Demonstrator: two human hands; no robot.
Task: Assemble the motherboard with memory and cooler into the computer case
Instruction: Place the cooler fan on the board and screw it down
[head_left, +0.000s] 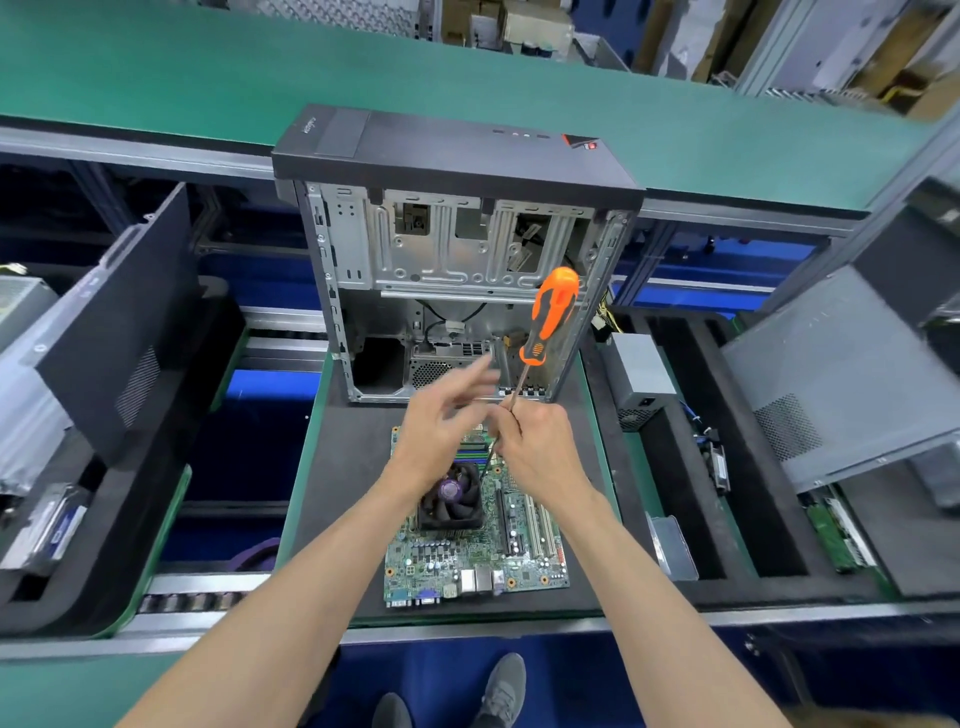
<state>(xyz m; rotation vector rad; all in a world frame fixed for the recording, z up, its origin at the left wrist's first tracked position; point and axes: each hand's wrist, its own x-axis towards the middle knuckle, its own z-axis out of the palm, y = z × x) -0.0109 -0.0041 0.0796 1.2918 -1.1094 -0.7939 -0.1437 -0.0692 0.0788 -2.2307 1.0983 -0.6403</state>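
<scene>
factory assembly line | green conveyor belt (156, 78) | roller track (192, 603) | neighbouring computer cases (831, 374)

An orange handle with black inlays is seen on the screwdriver (551, 317). The motherboard (475, 540) is coloured green, dotted with silver solder points and black slots — a blue port is set at its near edge. A black cooler (450, 498) is marked by a purple centre label. The computer case (457, 249) is finished in bare grey metal, topped by a black front panel with a red accent. The tray (343, 467) is lined with black foam and edged in green. The conveyor belt (156, 78) is coloured teal-green.
</scene>
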